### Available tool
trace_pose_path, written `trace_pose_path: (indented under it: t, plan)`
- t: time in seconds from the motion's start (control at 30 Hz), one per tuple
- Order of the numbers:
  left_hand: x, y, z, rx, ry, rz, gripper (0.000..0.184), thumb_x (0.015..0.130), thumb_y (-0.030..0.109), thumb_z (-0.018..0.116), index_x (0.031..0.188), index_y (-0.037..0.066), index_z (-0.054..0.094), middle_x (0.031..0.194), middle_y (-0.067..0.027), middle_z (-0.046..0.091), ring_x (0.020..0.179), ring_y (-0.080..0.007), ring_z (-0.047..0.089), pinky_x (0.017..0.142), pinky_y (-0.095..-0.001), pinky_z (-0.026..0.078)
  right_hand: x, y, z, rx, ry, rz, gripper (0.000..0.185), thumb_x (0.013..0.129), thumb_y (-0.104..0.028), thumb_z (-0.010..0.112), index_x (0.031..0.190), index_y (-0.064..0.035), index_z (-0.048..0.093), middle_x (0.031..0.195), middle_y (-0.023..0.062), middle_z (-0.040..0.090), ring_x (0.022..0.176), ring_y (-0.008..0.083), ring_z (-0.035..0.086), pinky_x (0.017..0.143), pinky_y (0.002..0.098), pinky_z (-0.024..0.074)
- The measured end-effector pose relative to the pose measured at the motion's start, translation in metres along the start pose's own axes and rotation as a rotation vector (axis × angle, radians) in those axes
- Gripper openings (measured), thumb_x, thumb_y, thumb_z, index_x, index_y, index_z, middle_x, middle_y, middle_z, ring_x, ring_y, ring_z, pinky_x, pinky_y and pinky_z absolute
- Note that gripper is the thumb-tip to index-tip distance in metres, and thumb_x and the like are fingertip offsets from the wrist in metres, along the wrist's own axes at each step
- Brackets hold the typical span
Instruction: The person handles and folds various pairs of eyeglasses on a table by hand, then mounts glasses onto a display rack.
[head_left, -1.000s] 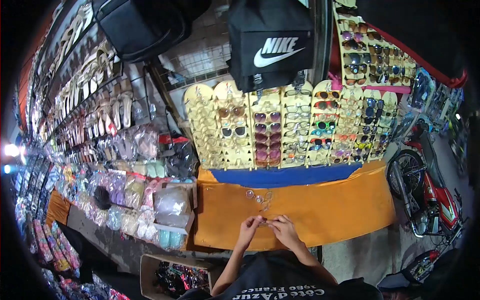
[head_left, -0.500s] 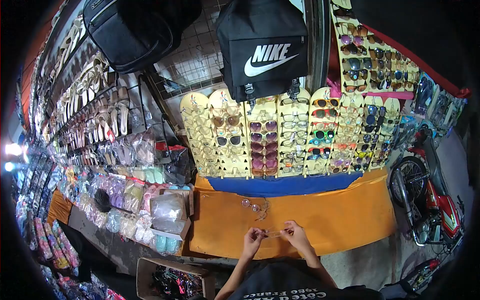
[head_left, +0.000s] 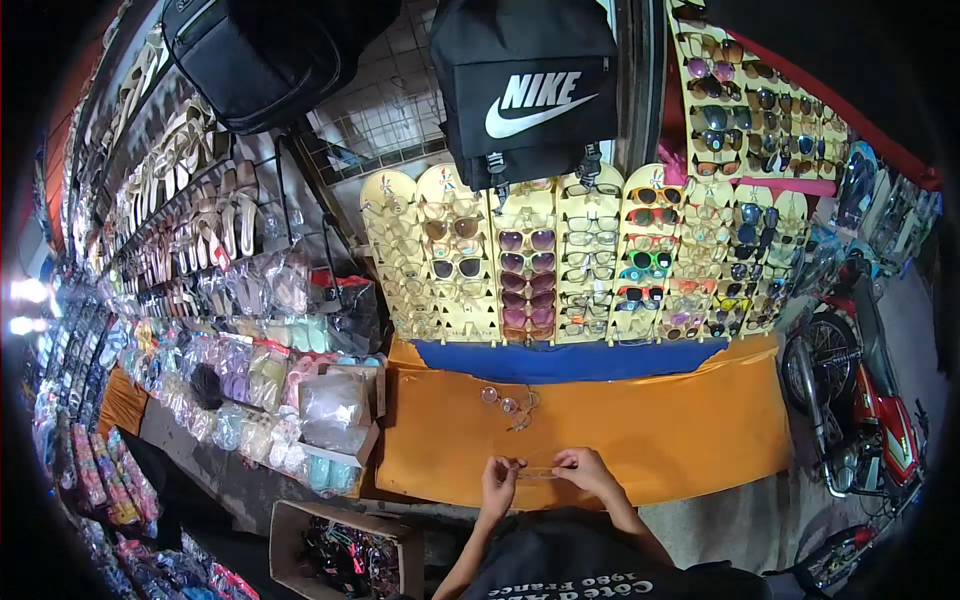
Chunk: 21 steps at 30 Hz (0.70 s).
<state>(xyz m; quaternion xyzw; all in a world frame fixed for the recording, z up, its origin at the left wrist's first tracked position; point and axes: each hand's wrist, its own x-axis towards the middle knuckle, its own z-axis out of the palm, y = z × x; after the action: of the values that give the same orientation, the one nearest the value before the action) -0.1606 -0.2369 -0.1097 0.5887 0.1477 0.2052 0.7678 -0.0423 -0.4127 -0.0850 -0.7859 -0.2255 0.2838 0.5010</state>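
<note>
Across from us stand the pale-yellow eyewear display boards point(head_left: 525, 327), loaded with sunglasses and clear spectacles, and they look as they did a second ago. Below them the orange-covered table point(head_left: 680, 425) spreads towards us, a blue cloth point(head_left: 570, 362) lying along its far side. The black Nike backpack point(head_left: 535, 65) hangs above the boards, a little farther left in our view than a second ago.

Our right hand point(head_left: 588, 472) and left hand point(head_left: 498, 484) are over the near part of the table. A second ago their fingertips nearly met; now they are apart, much as they were half a second ago, and drawn back nearer the table's front edge. The right thumb and forefinger pinch one end of a thin eyeglass frame point(head_left: 537, 470), and the left fingertips pinch the other, so it spans the gap between our hands; its finer parts are too small to make out. Beyond our fingers, the round-lensed eyeglasses point(head_left: 508, 405) lie on the orange covering among other thin frames, in the same spot as before, with more space between them and our hands.
</note>
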Motion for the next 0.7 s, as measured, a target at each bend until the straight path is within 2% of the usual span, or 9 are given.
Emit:
trace_pose_path:
  t: [0.13, 0.2, 0.27, 0.3, 0.33, 0.4, 0.47, 0.53, 0.7]
  plan:
    - [0.006, -0.005, 0.002, -0.012, 0.022, 0.062, 0.013, 0.096, -0.001, 0.052, 0.094, 0.006, 0.042, 0.095, -0.0080, 0.063, 0.098, -0.0175, 0.063, 0.086, -0.0283, 0.047, 0.001, -0.006, -0.006, 0.012, 0.028, -0.040, 0.026, 0.079, -0.011, 0.075, 0.101, 0.0014, 0.068, 0.081, 0.0078, 0.071, 0.072, 0.0126, 0.065, 0.067, 0.0266, 0.0509]
    - [0.009, 0.008, 0.007, 0.105, 0.101, 0.101, 0.014, 0.093, 0.001, 0.058, 0.092, 0.004, 0.045, 0.090, -0.0098, 0.064, 0.093, -0.0167, 0.063, 0.082, -0.0289, 0.049, 0.002, -0.023, -0.009, -0.026, 0.000, -0.014, 0.022, 0.079, -0.012, 0.074, 0.097, 0.0012, 0.070, 0.078, 0.0072, 0.071, 0.071, 0.0121, 0.065, 0.066, 0.0264, 0.0507]
    - [0.014, 0.039, 0.014, 0.585, 0.073, 0.120, 0.016, 0.089, 0.002, 0.064, 0.089, 0.002, 0.048, 0.084, -0.0126, 0.064, 0.088, -0.0179, 0.066, 0.076, -0.0305, 0.052, 0.001, -0.042, -0.016, -0.111, -0.029, -0.062, 0.021, 0.079, -0.013, 0.075, 0.094, 0.0015, 0.071, 0.076, 0.0089, 0.071, 0.069, 0.0134, 0.066, 0.064, 0.0274, 0.0507]
    - [0.016, 0.052, 0.014, 0.634, 0.067, 0.142, 0.015, 0.086, 0.003, 0.067, 0.088, 0.000, 0.052, 0.082, -0.0164, 0.065, 0.084, -0.0236, 0.069, 0.070, -0.0325, 0.053, 0.000, -0.046, -0.016, -0.137, 0.011, -0.078, 0.021, 0.078, -0.013, 0.075, 0.093, 0.0014, 0.071, 0.076, 0.0099, 0.071, 0.068, 0.0145, 0.066, 0.064, 0.0281, 0.0509]
    - [0.019, 0.055, 0.012, 0.634, 0.066, 0.143, 0.015, 0.086, 0.003, 0.067, 0.088, 0.000, 0.052, 0.082, -0.0164, 0.065, 0.084, -0.0236, 0.069, 0.070, -0.0325, 0.053, 0.000, -0.049, -0.016, -0.162, 0.052, -0.096, 0.022, 0.078, -0.014, 0.075, 0.093, 0.0013, 0.071, 0.075, 0.0109, 0.071, 0.068, 0.0156, 0.066, 0.064, 0.0288, 0.0510]
    - [0.023, 0.058, 0.009, 0.699, 0.049, 0.190, 0.017, 0.086, 0.005, 0.068, 0.093, -0.001, 0.053, 0.085, -0.0185, 0.067, 0.083, -0.0310, 0.069, 0.069, -0.0349, 0.054, -0.001, -0.050, -0.012, -0.157, 0.055, -0.071, 0.022, 0.078, -0.016, 0.076, 0.092, 0.0001, 0.072, 0.078, 0.0133, 0.072, 0.069, 0.0195, 0.068, 0.064, 0.0302, 0.0516]
    - [0.025, 0.055, 0.009, 0.716, 0.085, 0.198, 0.021, 0.085, 0.007, 0.070, 0.096, 0.000, 0.054, 0.084, -0.0170, 0.069, 0.082, -0.0268, 0.071, 0.067, -0.0344, 0.054, -0.001, -0.046, -0.009, -0.264, 0.081, -0.097, 0.023, 0.078, -0.022, 0.076, 0.088, -0.0011, 0.072, 0.077, 0.0135, 0.071, 0.070, 0.0230, 0.069, 0.065, 0.0328, 0.0519]
    - [0.024, 0.059, 0.009, 0.918, 0.091, 0.240, 0.022, 0.084, 0.009, 0.070, 0.097, 0.001, 0.054, 0.082, -0.0162, 0.069, 0.081, -0.0287, 0.071, 0.066, -0.0342, 0.054, -0.004, -0.048, -0.008, -0.345, 0.098, -0.091, 0.025, 0.078, -0.026, 0.076, 0.085, -0.0024, 0.072, 0.076, 0.0129, 0.071, 0.070, 0.0246, 0.068, 0.065, 0.0341, 0.0519]
    - [0.020, 0.064, 0.014, 1.010, 0.191, 0.290, 0.017, 0.083, 0.011, 0.068, 0.091, 0.004, 0.054, 0.078, -0.0133, 0.068, 0.073, -0.0330, 0.067, 0.061, -0.0390, 0.052, -0.006, -0.049, -0.004, -0.446, 0.131, -0.057, 0.029, 0.077, -0.035, 0.075, 0.080, -0.0061, 0.072, 0.074, 0.0096, 0.070, 0.070, 0.0271, 0.068, 0.065, 0.0379, 0.0518]
